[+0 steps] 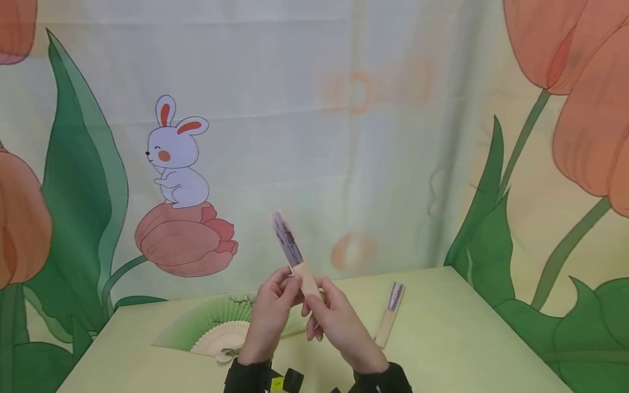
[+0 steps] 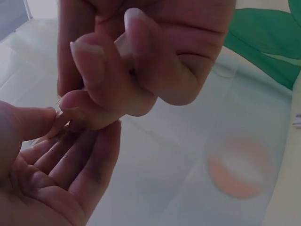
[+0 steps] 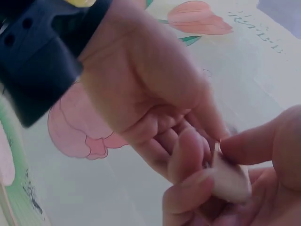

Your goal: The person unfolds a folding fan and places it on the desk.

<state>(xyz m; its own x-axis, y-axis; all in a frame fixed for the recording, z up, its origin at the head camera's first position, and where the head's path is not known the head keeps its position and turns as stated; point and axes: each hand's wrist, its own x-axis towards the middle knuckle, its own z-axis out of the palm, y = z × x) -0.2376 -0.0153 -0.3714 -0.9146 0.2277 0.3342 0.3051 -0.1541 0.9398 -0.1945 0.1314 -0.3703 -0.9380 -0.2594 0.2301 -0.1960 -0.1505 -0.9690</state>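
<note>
A folded hand fan [image 1: 289, 244], with pale wooden ribs and purple patterned leaf, tilts up to the left in front of the backdrop. My left hand [image 1: 273, 314] pinches it along the ribs, thumb on the near face. My right hand [image 1: 340, 323] pinches its lower end between thumb and fingers. In the right wrist view the wooden end of the fan [image 3: 230, 180] shows blurred between the fingers of both hands. Behind my left hand an open green fan [image 1: 221, 323] lies on the table, partly hidden by it.
Another folded fan [image 1: 390, 315] with a purple leaf lies on the table to the right. The pale green table [image 1: 457, 327] meets a cloth backdrop printed with a rabbit [image 1: 179, 158] and tulips. Black bands with small black boxes sit at both wrists.
</note>
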